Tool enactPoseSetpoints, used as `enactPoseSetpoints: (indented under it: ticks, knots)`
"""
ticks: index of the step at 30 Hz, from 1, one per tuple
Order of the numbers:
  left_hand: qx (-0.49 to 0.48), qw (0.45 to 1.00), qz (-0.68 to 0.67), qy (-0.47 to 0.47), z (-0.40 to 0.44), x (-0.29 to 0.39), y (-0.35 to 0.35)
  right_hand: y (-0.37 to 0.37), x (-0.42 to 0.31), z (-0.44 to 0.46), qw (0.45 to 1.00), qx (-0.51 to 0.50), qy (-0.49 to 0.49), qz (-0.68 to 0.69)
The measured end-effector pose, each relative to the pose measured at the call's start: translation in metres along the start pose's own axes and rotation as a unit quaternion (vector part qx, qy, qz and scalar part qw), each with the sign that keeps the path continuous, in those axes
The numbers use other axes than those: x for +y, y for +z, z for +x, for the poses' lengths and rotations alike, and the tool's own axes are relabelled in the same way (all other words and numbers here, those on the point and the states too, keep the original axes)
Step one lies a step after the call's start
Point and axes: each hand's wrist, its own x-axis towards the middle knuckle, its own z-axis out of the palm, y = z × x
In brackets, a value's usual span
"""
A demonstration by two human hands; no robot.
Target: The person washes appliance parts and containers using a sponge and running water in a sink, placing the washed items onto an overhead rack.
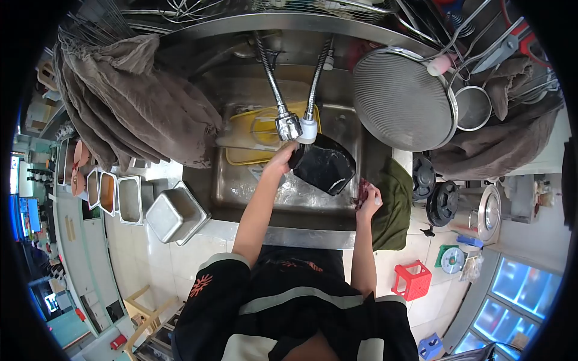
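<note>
My left hand (280,160) grips the rim of a black, glossy container (325,165) and tips it inside the steel sink (226,195). Right above its upper edge hang two flexible faucets, one with a chrome head (288,127) and one with a white head (307,130). My right hand (369,203) is closed around a dark reddish scrubbing cloth (362,190), apart from the container at the sink's right side. Behind my left hand, a yellow-rimmed tray (241,160) lies in the sink. The inside of the container is partly hidden by its angle.
A large round mesh strainer (403,99) hangs at the right, beside a smaller strainer (472,108). An olive cloth (392,207) drapes over the sink's right edge, and a grey cloth (132,102) hangs at the left. Steel pans (176,215) stand left; a red stool (411,280) is on the floor.
</note>
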Motion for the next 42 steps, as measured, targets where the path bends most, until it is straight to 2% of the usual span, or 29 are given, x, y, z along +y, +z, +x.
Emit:
enactPoseSetpoints:
  ticks: [4, 5, 8, 9, 13, 16, 17, 20, 21, 25, 26, 28, 34, 42]
  knots:
    - [0.004, 0.998, -0.015, -0.063, 0.009, 0.011, -0.002, -0.018, 0.008, 0.005, 1.0, -0.001, -0.001, -0.001]
    - [0.098, 0.991, -0.017, -0.086, 0.006, 0.01, -0.003, -0.024, 0.013, 0.007, 1.0, -0.006, 0.004, 0.014]
    - [0.028, 0.993, -0.107, -0.049, 0.021, 0.006, -0.05, -0.033, 0.015, 0.005, 1.0, -0.005, 0.014, 0.001]
    - [0.08, 0.991, -0.095, -0.042, 0.005, 0.02, -0.04, -0.034, 0.015, 0.003, 1.0, -0.003, 0.017, -0.013]
    - [0.065, 0.988, -0.14, -0.003, -0.016, 0.04, -0.063, -0.034, 0.021, 0.003, 0.999, -0.005, 0.029, -0.021]
    - [0.029, 0.992, -0.112, 0.044, -0.037, 0.047, -0.075, -0.029, 0.022, 0.002, 0.999, -0.014, 0.036, -0.022]
    - [0.081, 0.99, -0.115, 0.023, -0.047, 0.046, -0.076, -0.028, 0.022, 0.002, 0.999, -0.015, 0.039, -0.029]
    - [0.062, 0.994, -0.094, -0.004, -0.049, 0.034, -0.094, -0.023, 0.028, 0.003, 0.998, -0.037, 0.045, 0.021]
    - [0.048, 0.995, -0.088, 0.016, -0.049, 0.029, -0.091, -0.022, 0.031, 0.005, 0.997, -0.047, 0.046, 0.049]
    - [0.061, 0.993, -0.103, 0.006, -0.038, 0.012, -0.057, -0.021, 0.032, 0.007, 0.997, -0.033, 0.07, 0.028]
    - [0.039, 0.993, -0.11, -0.01, -0.032, 0.007, -0.048, -0.019, 0.03, 0.006, 0.997, -0.034, 0.068, 0.031]
    - [0.015, 0.996, -0.076, -0.04, -0.017, 0.0, -0.035, -0.021, 0.029, 0.007, 0.997, -0.034, 0.06, 0.036]
    - [-0.038, 0.997, 0.069, -0.011, -0.012, -0.002, 0.004, -0.027, 0.021, 0.009, 0.999, -0.009, 0.027, 0.026]
    - [-0.101, 0.992, 0.077, 0.01, -0.042, 0.009, -0.046, -0.037, 0.019, 0.004, 0.998, 0.005, 0.059, 0.037]
